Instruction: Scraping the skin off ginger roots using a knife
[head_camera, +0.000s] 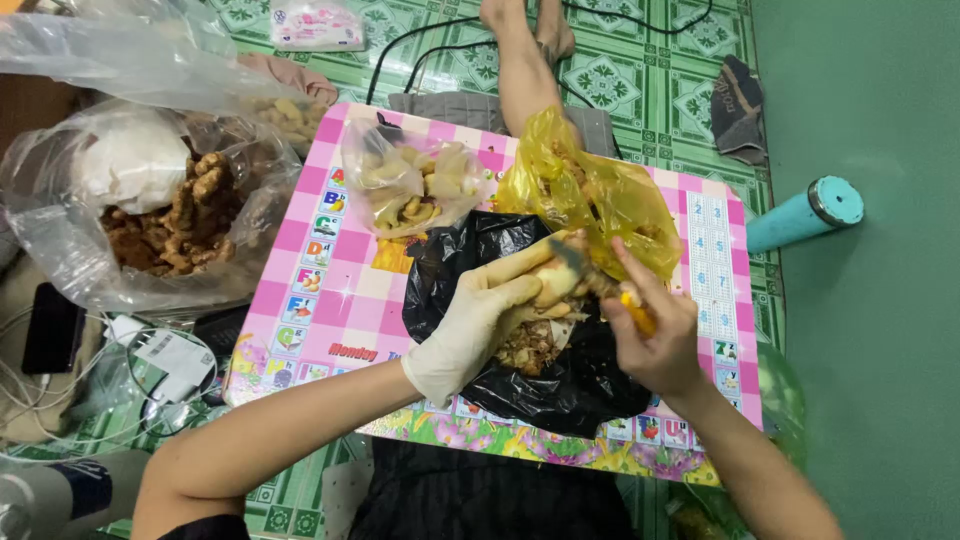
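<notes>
My left hand, in a pale rubber glove, grips a knobbly piece of ginger root over a black plastic bag that holds a heap of brown peelings. My bare right hand holds a small knife with an orange handle, its blade resting against the ginger. Both hands work above a small pink checked table.
A yellow bag of ginger lies behind the hands, a clear bag of peeled pieces to its left. A large clear bag of unpeeled ginger sits off the table's left edge. A teal bottle lies right. Cables and a phone lie at the left.
</notes>
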